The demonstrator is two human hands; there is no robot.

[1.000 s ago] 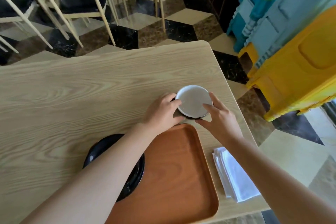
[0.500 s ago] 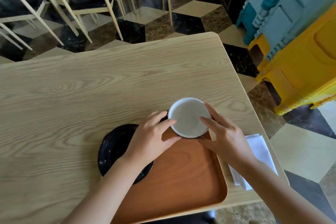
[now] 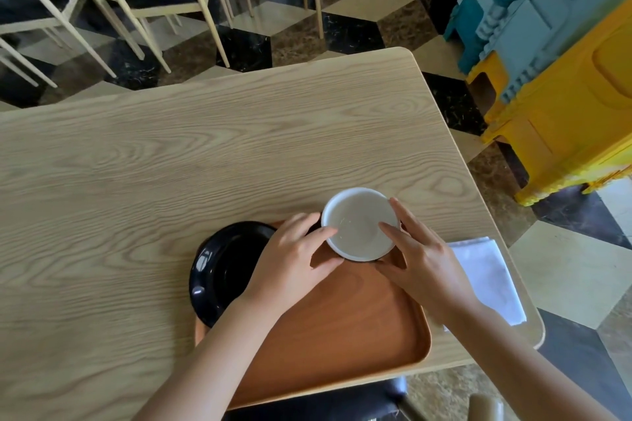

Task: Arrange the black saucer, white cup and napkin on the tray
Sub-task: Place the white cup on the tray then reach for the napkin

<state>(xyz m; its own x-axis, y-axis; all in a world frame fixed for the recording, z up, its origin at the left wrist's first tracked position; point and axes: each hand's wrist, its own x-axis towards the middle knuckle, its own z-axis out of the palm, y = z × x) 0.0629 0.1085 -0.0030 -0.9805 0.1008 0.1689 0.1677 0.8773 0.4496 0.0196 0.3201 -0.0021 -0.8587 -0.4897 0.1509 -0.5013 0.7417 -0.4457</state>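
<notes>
Carried nearer since a second ago, the white cup (image 3: pixel 359 223) now sits over the far edge of the tray (image 3: pixel 345 328), where before it stood on the bench (image 3: pixel 171 154) beyond it. No writing is readable; there is one cup, one black saucer (image 3: pixel 222 270) overlapping the tray's left rim, one tray and one napkin (image 3: pixel 485 277) lying on the bench just right of it. Both hands grip the cup, the left hand (image 3: pixel 290 270) and right hand (image 3: pixel 424 267) half curled, fingers on opposite sides of its rim.
</notes>
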